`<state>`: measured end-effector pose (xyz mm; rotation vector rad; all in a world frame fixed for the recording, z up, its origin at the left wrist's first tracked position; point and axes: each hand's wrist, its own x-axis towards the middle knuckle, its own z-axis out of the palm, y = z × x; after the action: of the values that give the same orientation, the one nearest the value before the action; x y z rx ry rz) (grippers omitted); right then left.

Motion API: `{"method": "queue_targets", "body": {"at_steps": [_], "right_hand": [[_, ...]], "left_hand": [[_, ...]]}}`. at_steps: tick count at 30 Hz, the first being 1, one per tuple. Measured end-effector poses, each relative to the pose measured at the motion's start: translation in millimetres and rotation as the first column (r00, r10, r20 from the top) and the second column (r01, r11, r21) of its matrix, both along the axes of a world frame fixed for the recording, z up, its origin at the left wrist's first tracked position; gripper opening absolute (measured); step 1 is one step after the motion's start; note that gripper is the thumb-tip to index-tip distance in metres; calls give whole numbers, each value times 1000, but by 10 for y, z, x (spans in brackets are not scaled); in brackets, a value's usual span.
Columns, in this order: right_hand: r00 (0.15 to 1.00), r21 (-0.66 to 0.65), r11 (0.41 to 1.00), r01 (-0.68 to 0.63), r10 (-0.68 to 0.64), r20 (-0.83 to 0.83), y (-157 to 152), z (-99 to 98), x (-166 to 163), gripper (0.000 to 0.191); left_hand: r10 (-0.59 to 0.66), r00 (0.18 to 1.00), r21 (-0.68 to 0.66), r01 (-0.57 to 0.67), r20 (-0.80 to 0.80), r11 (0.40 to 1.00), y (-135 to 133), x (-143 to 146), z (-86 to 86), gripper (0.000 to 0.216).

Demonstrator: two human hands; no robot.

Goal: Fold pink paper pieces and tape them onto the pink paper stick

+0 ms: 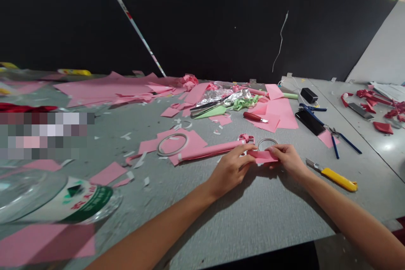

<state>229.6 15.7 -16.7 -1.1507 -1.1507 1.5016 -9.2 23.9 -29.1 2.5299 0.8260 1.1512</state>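
A small strip of pink paper (264, 157) is stretched between my two hands, just above the grey table. My left hand (232, 167) pinches its left end, and my right hand (287, 160) pinches the right end. Right behind the strip lies a tape ring (267, 141), partly hidden by my fingers. A rolled pink paper tube (210, 151) rests to the left of my left hand, with a curled pink paper loop (246, 138) by its right end. Off to the right of my right hand lies a yellow utility knife (338, 178), blade showing.
Another tape ring (172, 144) lies on pink sheets at left. A clear plastic bottle (85, 200) lies on its side at front left. Farther back are a red-handled knife (255, 117), crumpled foil (237, 98), a black phone (309, 121) and blue-handled pliers (335, 141). A black panel (205, 21) borders the table.
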Motion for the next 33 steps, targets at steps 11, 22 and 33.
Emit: {"method": "queue_targets", "body": {"at_steps": [11, 22, 33], "right_hand": [[989, 151, 984, 93, -108, 100, 16, 10, 21, 46], [995, 352, 931, 98, -92, -33, -20, 233, 140, 34], [992, 301, 953, -10, -28, 122, 53, 124, 88, 15]], "left_hand": [[50, 995, -382, -13, 88, 924, -19, 37, 144, 6], [276, 883, -549, -26, 378, 836, 40, 24, 225, 13], [271, 875, -633, 49, 400, 773, 56, 34, 220, 15]]}}
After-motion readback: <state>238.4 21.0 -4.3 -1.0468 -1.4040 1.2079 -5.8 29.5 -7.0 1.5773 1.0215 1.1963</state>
